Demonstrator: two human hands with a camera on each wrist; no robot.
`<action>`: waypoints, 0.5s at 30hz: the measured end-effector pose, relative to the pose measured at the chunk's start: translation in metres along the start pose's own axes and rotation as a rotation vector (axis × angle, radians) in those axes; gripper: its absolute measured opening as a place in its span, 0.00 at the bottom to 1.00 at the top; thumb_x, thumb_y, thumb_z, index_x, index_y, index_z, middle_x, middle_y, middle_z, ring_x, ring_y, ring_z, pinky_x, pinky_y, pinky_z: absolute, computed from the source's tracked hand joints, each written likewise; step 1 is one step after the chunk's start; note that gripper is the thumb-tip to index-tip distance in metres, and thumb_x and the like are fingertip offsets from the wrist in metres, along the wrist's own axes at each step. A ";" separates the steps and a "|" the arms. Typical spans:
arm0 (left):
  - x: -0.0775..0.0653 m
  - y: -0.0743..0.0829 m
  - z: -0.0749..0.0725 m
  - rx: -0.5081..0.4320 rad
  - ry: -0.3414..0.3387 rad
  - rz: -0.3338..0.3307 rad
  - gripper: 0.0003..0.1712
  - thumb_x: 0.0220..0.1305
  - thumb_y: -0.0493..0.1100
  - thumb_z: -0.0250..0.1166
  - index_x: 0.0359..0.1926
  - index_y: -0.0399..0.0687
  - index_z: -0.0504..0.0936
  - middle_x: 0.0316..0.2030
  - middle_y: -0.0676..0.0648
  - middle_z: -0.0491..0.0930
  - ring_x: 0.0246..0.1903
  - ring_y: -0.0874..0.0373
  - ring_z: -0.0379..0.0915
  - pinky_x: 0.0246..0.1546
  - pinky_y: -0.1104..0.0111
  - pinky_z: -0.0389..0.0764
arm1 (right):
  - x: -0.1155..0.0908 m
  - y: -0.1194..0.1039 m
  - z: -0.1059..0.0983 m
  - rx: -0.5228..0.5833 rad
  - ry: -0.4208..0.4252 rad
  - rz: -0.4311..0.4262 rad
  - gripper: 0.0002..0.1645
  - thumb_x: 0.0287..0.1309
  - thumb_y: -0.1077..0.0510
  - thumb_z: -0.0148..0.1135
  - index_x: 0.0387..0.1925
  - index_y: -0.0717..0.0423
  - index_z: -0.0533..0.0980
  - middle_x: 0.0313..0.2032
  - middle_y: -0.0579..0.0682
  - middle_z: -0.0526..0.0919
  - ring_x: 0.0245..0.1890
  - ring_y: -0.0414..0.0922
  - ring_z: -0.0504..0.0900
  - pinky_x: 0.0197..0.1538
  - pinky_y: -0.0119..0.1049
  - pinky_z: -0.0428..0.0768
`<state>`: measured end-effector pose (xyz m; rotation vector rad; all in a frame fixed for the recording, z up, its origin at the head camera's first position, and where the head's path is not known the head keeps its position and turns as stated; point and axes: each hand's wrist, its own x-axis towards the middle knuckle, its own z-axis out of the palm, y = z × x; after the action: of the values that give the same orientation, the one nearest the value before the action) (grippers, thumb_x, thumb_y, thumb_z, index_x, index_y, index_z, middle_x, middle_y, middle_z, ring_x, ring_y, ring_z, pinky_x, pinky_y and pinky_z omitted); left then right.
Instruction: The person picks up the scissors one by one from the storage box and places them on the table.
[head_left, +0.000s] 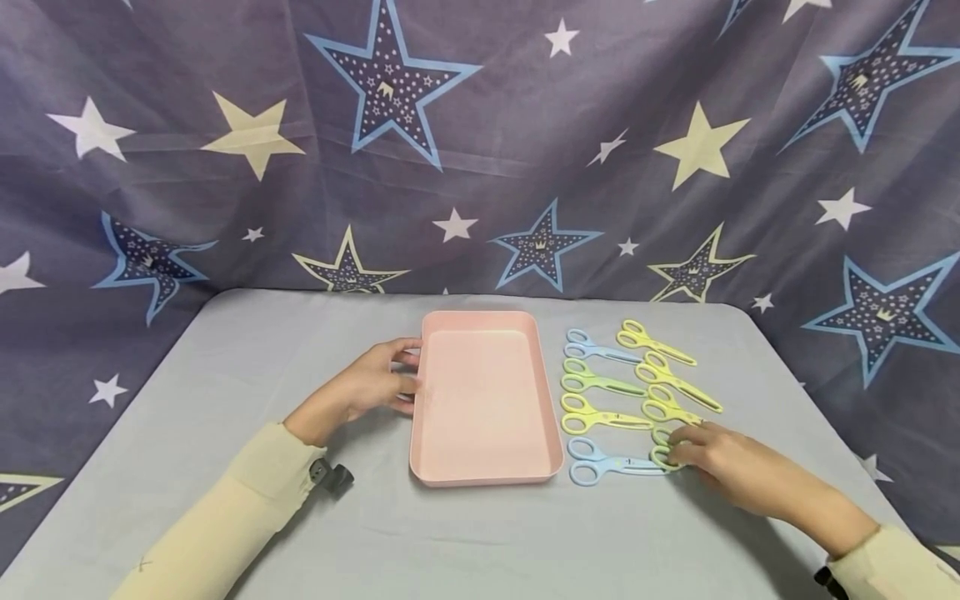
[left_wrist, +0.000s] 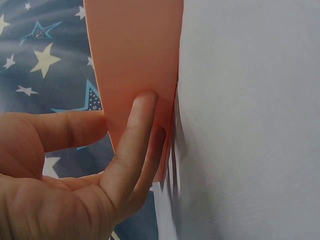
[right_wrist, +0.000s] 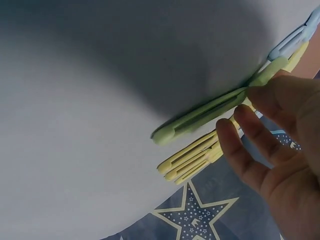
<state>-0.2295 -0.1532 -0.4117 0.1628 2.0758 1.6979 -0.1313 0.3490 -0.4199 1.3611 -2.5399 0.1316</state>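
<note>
A shallow pink tray (head_left: 487, 400) lies on the table. My left hand (head_left: 367, 385) is at its left side, the fingertips touching the outer wall (left_wrist: 137, 55) with fingers spread and fairly straight. To the right of the tray, my right hand (head_left: 738, 468) pinches a pair of green scissors (right_wrist: 202, 116) by the handle end. Its thumb shows on the near side of them in the right wrist view; part of the scissors is hidden beneath the hand in the head view. Just beyond are yellow scissors (head_left: 667, 406), and blue scissors (head_left: 618, 464) lie to the left.
Two columns of scissors lie right of the tray. Another green pair (head_left: 603, 383), upper blue scissors (head_left: 603, 347) and several yellow ones are among them. A star-patterned cloth (head_left: 480, 192) hangs behind the grey-covered table (head_left: 450, 542).
</note>
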 end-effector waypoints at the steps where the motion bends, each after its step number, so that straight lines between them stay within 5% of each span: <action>1: 0.000 0.000 0.000 0.000 0.002 -0.001 0.45 0.63 0.21 0.56 0.79 0.36 0.51 0.66 0.29 0.58 0.47 0.40 0.78 0.43 0.53 0.92 | 0.001 0.001 0.000 0.001 0.002 0.002 0.28 0.35 0.74 0.74 0.39 0.45 0.84 0.44 0.44 0.83 0.42 0.46 0.83 0.42 0.43 0.90; 8: 0.001 -0.003 0.002 -0.009 0.002 -0.006 0.45 0.62 0.21 0.56 0.78 0.35 0.52 0.65 0.29 0.59 0.47 0.40 0.78 0.43 0.53 0.92 | 0.015 0.001 -0.009 -0.030 -0.005 0.008 0.26 0.37 0.74 0.71 0.40 0.49 0.84 0.43 0.46 0.85 0.40 0.47 0.84 0.39 0.44 0.91; 15: 0.004 0.002 -0.002 0.025 0.008 -0.005 0.44 0.63 0.22 0.58 0.78 0.34 0.53 0.66 0.29 0.59 0.46 0.39 0.80 0.43 0.54 0.93 | 0.057 -0.006 -0.026 -0.041 0.031 0.053 0.21 0.45 0.71 0.68 0.42 0.50 0.85 0.43 0.46 0.85 0.43 0.48 0.84 0.40 0.46 0.90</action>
<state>-0.2341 -0.1528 -0.4108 0.1589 2.1023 1.6727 -0.1521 0.3045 -0.3802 1.2669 -2.5396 0.1095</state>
